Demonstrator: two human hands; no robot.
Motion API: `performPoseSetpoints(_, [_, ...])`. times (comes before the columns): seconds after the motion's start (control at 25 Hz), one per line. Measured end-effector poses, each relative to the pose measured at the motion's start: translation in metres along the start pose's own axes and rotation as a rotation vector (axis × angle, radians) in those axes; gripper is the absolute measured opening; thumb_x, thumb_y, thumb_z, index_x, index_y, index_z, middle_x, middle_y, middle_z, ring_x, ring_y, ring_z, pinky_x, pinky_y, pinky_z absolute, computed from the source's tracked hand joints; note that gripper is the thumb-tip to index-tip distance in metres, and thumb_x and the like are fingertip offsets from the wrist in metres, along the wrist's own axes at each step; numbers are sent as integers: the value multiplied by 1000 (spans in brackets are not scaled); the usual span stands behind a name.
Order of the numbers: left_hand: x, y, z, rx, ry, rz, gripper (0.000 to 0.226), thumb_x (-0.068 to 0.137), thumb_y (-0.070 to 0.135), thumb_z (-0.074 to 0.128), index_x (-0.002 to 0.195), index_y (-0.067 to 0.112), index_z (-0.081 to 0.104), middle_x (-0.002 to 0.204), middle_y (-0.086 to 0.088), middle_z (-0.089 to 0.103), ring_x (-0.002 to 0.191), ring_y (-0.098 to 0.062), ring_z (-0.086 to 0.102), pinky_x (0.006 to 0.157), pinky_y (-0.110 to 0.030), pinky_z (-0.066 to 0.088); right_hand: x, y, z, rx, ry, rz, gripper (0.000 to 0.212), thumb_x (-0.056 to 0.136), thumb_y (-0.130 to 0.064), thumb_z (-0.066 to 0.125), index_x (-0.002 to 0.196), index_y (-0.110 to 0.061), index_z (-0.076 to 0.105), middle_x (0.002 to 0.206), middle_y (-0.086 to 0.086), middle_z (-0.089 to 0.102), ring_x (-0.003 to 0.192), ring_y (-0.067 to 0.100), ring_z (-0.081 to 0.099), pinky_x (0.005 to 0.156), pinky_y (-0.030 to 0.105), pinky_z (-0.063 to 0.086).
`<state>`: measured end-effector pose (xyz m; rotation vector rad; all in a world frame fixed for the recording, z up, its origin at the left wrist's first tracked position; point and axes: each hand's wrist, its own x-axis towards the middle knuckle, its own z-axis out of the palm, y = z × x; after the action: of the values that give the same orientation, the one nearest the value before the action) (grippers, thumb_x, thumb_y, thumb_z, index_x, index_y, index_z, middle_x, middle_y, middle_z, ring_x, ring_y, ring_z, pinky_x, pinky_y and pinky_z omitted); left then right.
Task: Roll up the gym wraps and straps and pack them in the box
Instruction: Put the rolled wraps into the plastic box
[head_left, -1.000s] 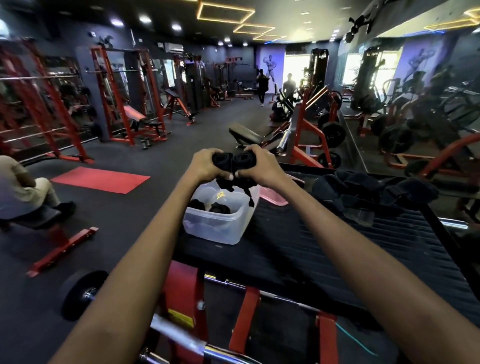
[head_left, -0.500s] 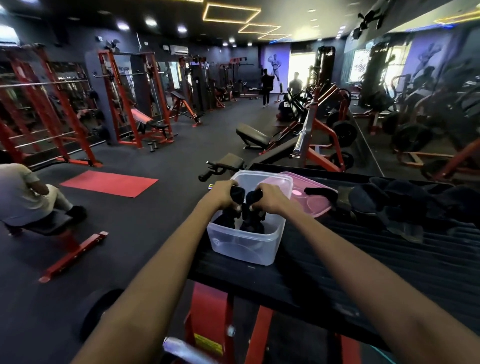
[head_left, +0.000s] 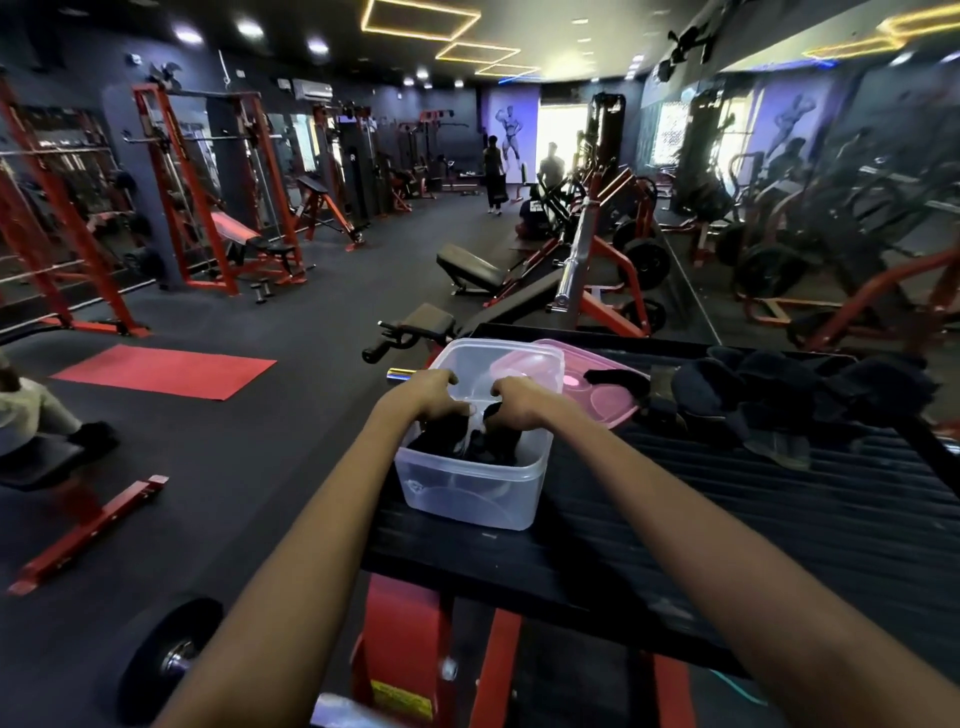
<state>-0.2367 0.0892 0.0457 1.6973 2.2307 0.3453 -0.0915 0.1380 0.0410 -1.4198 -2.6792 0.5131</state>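
Hands (head_left: 470, 402) lowered into box (head_left: 467, 493), wraps (head_left: 488, 449) half-hidden

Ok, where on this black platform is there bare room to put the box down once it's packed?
Bare ribbed platform lies right of the clear box, nearer you than the pile of loose wraps. The far edge is crowded: pink lid and that pile.

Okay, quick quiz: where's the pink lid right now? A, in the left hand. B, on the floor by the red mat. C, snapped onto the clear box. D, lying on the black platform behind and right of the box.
D: the pink lid lies flat on the black platform just behind and right of the open clear box.
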Motion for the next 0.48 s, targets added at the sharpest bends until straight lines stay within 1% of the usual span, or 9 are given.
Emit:
performPoseSetpoints(0.04, [-6,5,-3,-94,72,14,61,85,34,65,136,10,43,138,-12,49,122,-26,50,97,-32,40,-7,0,-3,106,80,-20,52,86,-29,63,129,-3,49,133,16,53,123,29,49,100,35,41])
performPoseSetpoints(0.08, [-13,10,-4,-220,158,33,56,86,32,65,134,10,46,137,-11,51,122,-25,51,97,-31,40,-13,0,-5,247,176,-37,54,87,-29,63,131,-3,48,135,15,51,125,29,48,100,34,39])
performPoseSetpoints(0.16, [-29,26,1,-525,317,79,44,87,26,63,127,11,53,129,-7,57,116,-20,54,95,-29,42,-28,5,-7,542,365,-54,48,88,-29,63,128,-5,51,131,12,55,120,25,52,93,28,40])
performPoseSetpoints(0.2, [-40,37,5,-662,379,103,39,89,24,62,125,11,55,123,-5,59,112,-18,55,93,-27,43,-37,9,-7,653,439,-57,43,88,-28,63,124,-6,54,126,11,57,115,23,54,89,26,41])
performPoseSetpoints(0.28, [-60,64,18,-906,456,147,30,91,17,58,120,8,58,109,-3,61,97,-12,58,85,-21,45,-53,25,-5,813,557,-60,33,87,-22,64,116,-7,58,117,9,61,106,21,58,84,24,44])
performPoseSetpoints(0.32, [-67,80,25,-1007,457,160,26,92,15,56,117,8,59,105,-2,61,90,-9,58,82,-18,44,-61,37,-4,876,609,-57,29,87,-19,64,113,-7,60,113,9,62,101,18,60,82,22,46])
performPoseSetpoints(0.36, [-70,94,35,-1083,437,172,23,93,15,55,115,10,59,104,-1,62,88,-8,58,82,-19,44,-71,49,-4,922,654,-55,26,87,-17,64,110,-6,61,108,7,63,95,14,60,78,17,46])
performPoseSetpoints(0.44, [-71,122,59,-1184,361,210,15,92,18,55,107,17,60,106,-4,64,95,-13,59,90,-25,44,-90,77,-3,956,723,-37,21,88,-14,63,107,-5,62,102,3,63,84,6,58,71,4,43])
performPoseSetpoints(0.48, [-69,136,74,-1226,324,220,12,92,19,56,103,19,60,107,-6,65,97,-16,59,92,-28,45,-100,92,-1,965,756,-31,18,88,-13,62,105,-5,62,100,3,64,82,4,58,69,2,42])
